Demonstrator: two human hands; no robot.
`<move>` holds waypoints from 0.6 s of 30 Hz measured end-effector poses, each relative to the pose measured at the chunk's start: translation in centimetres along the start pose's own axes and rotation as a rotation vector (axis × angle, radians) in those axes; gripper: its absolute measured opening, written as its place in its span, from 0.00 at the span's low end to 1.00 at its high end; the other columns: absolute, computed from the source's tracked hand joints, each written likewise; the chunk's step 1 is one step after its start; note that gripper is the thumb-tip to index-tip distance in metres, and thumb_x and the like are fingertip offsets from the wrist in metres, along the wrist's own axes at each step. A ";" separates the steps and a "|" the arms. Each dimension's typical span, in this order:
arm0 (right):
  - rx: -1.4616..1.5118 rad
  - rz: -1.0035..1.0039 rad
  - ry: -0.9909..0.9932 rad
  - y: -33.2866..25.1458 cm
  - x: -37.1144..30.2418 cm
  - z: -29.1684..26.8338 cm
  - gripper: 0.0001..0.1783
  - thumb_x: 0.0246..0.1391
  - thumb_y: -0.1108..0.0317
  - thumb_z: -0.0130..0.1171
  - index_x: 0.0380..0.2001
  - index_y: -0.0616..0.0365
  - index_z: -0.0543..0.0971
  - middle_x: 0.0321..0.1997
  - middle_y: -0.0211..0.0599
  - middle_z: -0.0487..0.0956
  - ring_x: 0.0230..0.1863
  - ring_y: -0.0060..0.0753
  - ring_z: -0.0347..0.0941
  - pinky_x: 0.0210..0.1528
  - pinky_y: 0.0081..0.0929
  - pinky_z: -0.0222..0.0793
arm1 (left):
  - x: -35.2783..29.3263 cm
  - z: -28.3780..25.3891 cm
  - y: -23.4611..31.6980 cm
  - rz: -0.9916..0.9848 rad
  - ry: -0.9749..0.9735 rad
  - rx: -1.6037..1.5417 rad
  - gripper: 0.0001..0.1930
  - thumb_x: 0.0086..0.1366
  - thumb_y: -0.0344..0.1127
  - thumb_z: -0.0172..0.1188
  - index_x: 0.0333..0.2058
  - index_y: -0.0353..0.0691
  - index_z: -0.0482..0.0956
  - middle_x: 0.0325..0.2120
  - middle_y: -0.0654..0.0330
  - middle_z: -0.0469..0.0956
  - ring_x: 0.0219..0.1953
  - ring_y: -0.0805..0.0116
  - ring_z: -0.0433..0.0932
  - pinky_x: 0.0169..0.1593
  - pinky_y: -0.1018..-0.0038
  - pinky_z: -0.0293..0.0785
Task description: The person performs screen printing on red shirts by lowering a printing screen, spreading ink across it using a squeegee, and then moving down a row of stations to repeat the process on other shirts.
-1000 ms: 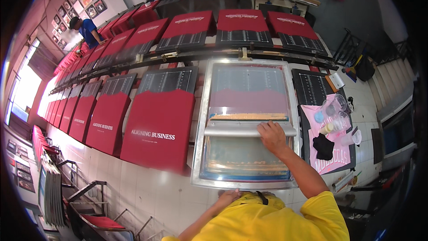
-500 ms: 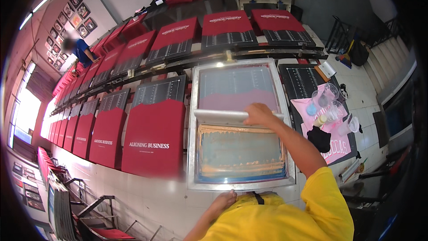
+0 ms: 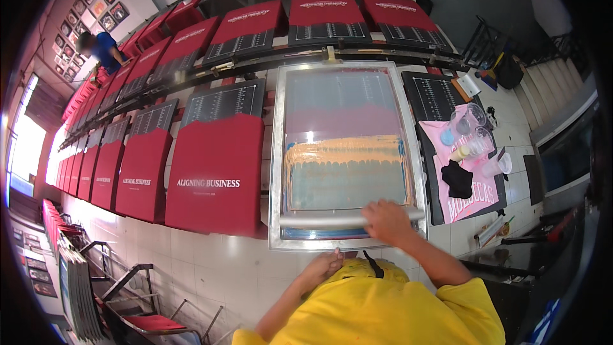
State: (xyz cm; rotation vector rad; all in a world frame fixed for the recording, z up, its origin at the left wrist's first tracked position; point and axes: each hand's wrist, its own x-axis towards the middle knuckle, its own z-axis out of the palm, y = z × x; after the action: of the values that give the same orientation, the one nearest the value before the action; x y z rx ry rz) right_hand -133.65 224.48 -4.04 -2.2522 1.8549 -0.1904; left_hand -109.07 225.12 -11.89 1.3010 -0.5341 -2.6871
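While the squeegee (image 3: 351,219) was gripped by the right hand (image 3: 387,220), fingers curled over it, w/ the left hand (image 3: 324,265) pressed on the frame (image 3: 276,172), ink (image 3: 345,151) could've been smeared by uneven pressure.

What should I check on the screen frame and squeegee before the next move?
1. Right hand grips the squeegee: ok.
2. Left hand at the near edge of the screen frame: ok, though how firmly it presses, cannot tell.
3. Squeegee lies level across the frame's near end: ok.
4. Ink band spread across the mesh: ok.
5. Red fabric under the mesh squarely placed: cannot tell.
6. Cups on the pink cloth stand clear of the frame: ok.
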 end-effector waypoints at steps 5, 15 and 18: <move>-0.153 -0.025 0.171 -1.7 -2.1 2.7 0.16 0.39 0.62 0.67 0.32 0.54 0.77 0.38 0.35 0.78 0.41 0.40 0.76 0.40 0.36 0.73 | 1.0 -1.4 -0.5 0.085 -0.079 0.137 0.18 0.78 0.46 0.43 0.34 0.39 0.73 0.19 0.71 0.62 0.21 0.78 0.58 0.26 0.81 0.55; -0.108 -0.005 0.129 -1.8 -1.4 0.7 0.16 0.40 0.66 0.66 0.35 0.55 0.78 0.39 0.34 0.78 0.42 0.39 0.76 0.43 0.37 0.74 | -11.0 3.0 10.4 1.245 0.616 1.865 0.17 0.52 0.33 0.64 0.42 0.38 0.80 0.42 0.53 0.77 0.49 0.52 0.74 0.51 0.62 0.70; -0.089 -0.012 0.154 -1.7 -1.5 0.8 0.14 0.42 0.70 0.64 0.35 0.55 0.78 0.38 0.36 0.77 0.41 0.41 0.76 0.43 0.37 0.74 | -7.3 -0.6 11.5 1.178 0.636 2.027 0.19 0.46 0.30 0.64 0.41 0.37 0.80 0.44 0.53 0.76 0.51 0.52 0.74 0.53 0.61 0.70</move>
State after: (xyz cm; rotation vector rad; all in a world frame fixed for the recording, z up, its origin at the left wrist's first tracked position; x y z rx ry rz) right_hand -132.13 226.30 -4.34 -2.3691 1.9632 -0.2975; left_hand -104.68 216.04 -2.72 0.9564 -2.7166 -0.1188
